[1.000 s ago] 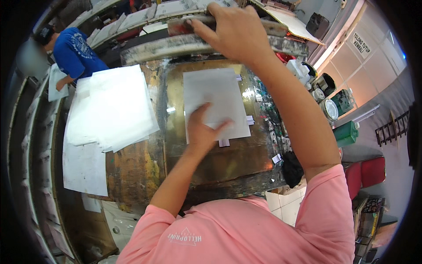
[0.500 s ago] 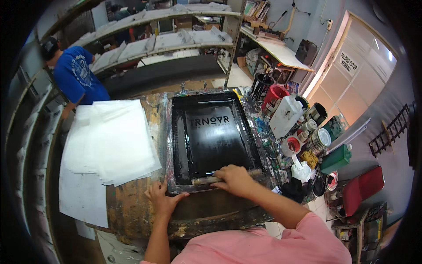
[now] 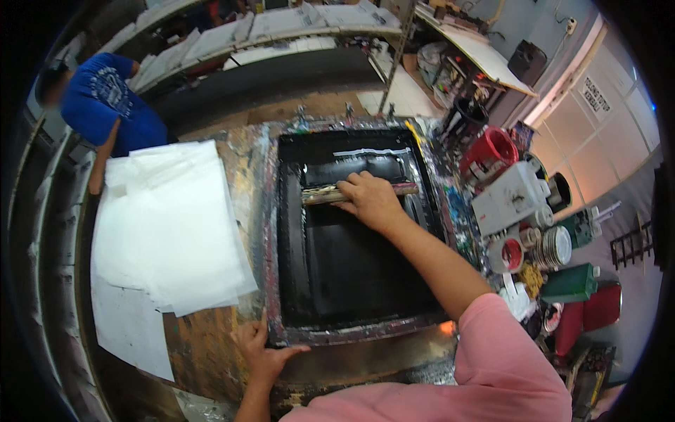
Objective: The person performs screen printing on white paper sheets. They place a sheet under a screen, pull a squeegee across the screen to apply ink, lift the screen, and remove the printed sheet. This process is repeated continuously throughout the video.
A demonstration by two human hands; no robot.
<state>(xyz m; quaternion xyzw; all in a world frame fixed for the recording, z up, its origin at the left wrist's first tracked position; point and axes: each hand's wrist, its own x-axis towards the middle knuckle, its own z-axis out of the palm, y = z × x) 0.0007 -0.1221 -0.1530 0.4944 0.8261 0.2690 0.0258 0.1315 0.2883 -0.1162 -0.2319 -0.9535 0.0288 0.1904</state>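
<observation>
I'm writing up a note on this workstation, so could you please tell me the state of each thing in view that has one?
Right hand: fingers closed on the squeegee
Squeegee: held crosswise inside the frame
Left hand: open, at the frame's near-left corner
Frame: lying flat, black and glossy inside
Paper stack: loosely piled, edges uneven
Red bucket: open-topped
Green canister: capped
</observation>
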